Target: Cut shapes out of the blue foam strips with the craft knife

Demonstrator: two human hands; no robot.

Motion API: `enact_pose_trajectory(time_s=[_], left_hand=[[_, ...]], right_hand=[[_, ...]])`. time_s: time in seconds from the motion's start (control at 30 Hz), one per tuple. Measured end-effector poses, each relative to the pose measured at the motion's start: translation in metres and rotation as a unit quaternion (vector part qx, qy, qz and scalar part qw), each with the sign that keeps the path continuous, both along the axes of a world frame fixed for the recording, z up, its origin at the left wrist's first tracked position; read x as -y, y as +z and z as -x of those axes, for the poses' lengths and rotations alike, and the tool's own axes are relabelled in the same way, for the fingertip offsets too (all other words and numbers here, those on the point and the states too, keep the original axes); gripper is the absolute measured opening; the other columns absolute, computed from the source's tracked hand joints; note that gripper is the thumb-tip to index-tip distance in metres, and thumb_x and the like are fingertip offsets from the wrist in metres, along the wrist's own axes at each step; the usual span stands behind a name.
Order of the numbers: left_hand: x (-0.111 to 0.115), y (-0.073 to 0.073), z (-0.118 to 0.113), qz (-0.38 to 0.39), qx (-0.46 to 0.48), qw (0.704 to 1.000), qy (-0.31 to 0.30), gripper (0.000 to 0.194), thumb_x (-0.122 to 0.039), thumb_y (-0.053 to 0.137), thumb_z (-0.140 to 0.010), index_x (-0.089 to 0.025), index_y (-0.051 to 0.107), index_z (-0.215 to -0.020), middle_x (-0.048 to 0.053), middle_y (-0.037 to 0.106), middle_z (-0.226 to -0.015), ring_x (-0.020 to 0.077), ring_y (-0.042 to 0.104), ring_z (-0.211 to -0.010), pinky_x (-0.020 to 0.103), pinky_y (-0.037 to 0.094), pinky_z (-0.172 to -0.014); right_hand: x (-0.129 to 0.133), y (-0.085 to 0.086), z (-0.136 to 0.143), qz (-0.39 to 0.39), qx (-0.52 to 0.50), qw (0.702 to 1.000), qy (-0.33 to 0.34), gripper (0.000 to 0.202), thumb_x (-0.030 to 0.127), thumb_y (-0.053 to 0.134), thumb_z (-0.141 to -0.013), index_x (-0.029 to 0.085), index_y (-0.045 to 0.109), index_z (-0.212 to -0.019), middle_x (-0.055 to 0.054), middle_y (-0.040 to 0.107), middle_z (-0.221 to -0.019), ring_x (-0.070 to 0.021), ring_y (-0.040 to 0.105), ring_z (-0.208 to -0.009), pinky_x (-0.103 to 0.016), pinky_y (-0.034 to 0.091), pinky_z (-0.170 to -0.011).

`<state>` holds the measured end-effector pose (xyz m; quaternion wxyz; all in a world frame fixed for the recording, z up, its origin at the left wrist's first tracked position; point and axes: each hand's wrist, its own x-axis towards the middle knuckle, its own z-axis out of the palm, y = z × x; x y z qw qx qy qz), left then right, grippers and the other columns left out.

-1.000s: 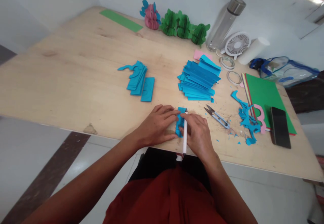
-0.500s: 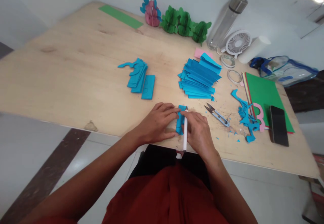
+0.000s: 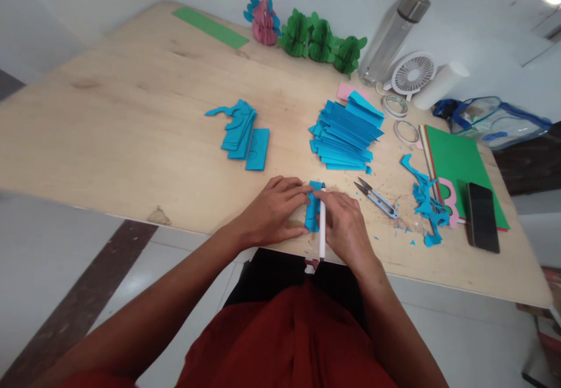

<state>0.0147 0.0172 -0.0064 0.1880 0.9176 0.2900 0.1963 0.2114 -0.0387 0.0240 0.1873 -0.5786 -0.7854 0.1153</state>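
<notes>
Head view: pale wooden desk (image 3: 123, 101) against a white wall, tiled floor below. Left hand (image 3: 278, 210) lies palm down, fingers loosely spread, fingertips and thumb at the left side of a small blue paper piece (image 3: 311, 220); right hand (image 3: 346, 218) appears to pinch a white pen (image 3: 323, 227) along that piece's right side, thumb mostly hidden. Progress, my reading: partway. Beyond the left hand, a stack of blue pieces (image 3: 239, 134) and a folded blue piece (image 3: 258, 149) with a faint outline look marked; beyond the right hand, a large pile of blue strips (image 3: 346, 134) seems largely unworked. Snips (image 3: 377, 199) and blue scraps (image 3: 427, 201) right of that hand suggest some cutting done. Paper's long axis runs away from the body, between the hands; pen nearly parallel, near end at the desk's front edge, dark far end pointing wallward. Writing end: cannot tell.
</notes>
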Motion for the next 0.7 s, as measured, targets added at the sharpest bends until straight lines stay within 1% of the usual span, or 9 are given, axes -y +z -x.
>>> enact_pose_trajectory(time_s=[0.17,0.23,0.37,0.43,0.7], left_hand=[[-0.0005,0.0022,0.0000,0.006,0.006,1.000,-0.007,0.055,-0.045,0.071,-0.080,-0.018,0.056,-0.126,0.013,0.059,-0.137,0.0333,0.049,-0.127,0.051,0.035,-0.107],[-0.0005,0.0031,0.0001,0.007,0.013,1.000,-0.007,0.051,-0.046,0.066,-0.083,-0.019,0.056,-0.126,0.013,0.059,-0.137,0.0330,0.049,-0.127,0.052,0.034,-0.107],[0.0002,0.0020,-0.0002,-0.002,0.018,1.000,0.001,0.035,-0.034,0.062,-0.087,-0.019,0.060,-0.119,0.011,0.062,-0.134,0.0314,0.049,-0.126,0.052,0.035,-0.107],[0.0005,0.0010,-0.0005,-0.011,0.020,1.000,0.005,0.031,-0.031,0.063,-0.086,-0.019,0.061,-0.115,0.011,0.063,-0.133,0.0310,0.049,-0.126,0.051,0.036,-0.106],[0.0028,0.0043,-0.0004,-0.031,0.022,0.999,0.014,0.036,-0.029,0.068,-0.084,-0.018,0.060,-0.118,0.012,0.063,-0.132,0.0312,0.051,-0.125,0.051,0.039,-0.105]], right_hand=[[0.0000,0.0010,0.0001,0.002,-0.002,1.000,0.000,0.042,0.008,0.058,-0.085,0.022,0.063,-0.123,-0.010,0.072,-0.112,-0.0281,0.062,-0.107,-0.041,0.042,-0.089],[0.0001,0.0014,0.0001,0.002,-0.003,1.000,0.001,0.041,0.008,0.058,-0.085,0.022,0.063,-0.123,-0.010,0.072,-0.112,-0.0279,0.062,-0.107,-0.041,0.042,-0.089],[0.0003,0.0004,-0.0002,-0.003,-0.003,1.000,-0.001,0.041,0.009,0.058,-0.085,0.023,0.062,-0.123,-0.009,0.072,-0.112,-0.0273,0.062,-0.107,-0.040,0.042,-0.088],[0.0006,-0.0003,-0.0003,-0.004,-0.004,1.000,-0.001,0.042,0.008,0.058,-0.085,0.023,0.062,-0.124,-0.009,0.072,-0.111,-0.0272,0.062,-0.106,-0.039,0.042,-0.087],[0.0030,-0.0001,0.0012,-0.014,-0.014,1.000,0.000,0.042,0.006,0.056,-0.085,0.022,0.061,-0.124,-0.009,0.072,-0.110,-0.0275,0.061,-0.108,-0.040,0.041,-0.088]])
